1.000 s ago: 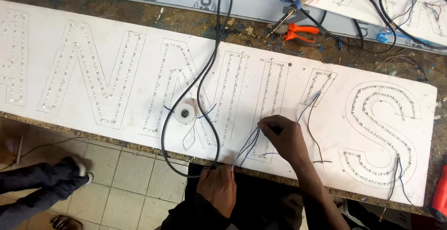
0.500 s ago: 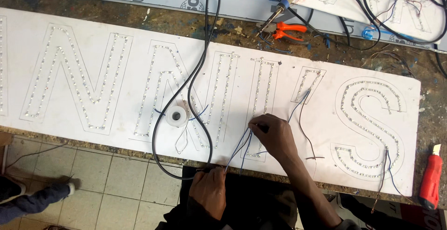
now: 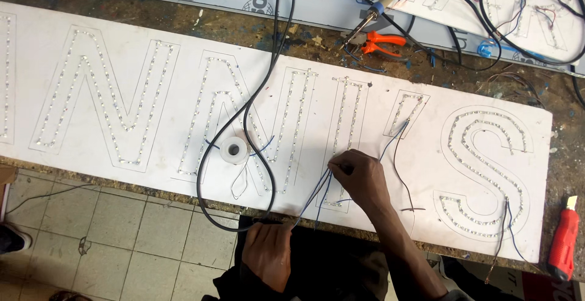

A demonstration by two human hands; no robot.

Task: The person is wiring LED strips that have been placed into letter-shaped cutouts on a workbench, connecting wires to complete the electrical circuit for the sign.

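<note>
Blue thin wires, pinched by right hand

Sign panel flat on the surface, along its near edge. Tape roll on the panel, left of the right hand. Left hand off the panel's near edge, thin wires stretched between both hands. Pliers behind the panel; utility knife just off its right end
</note>
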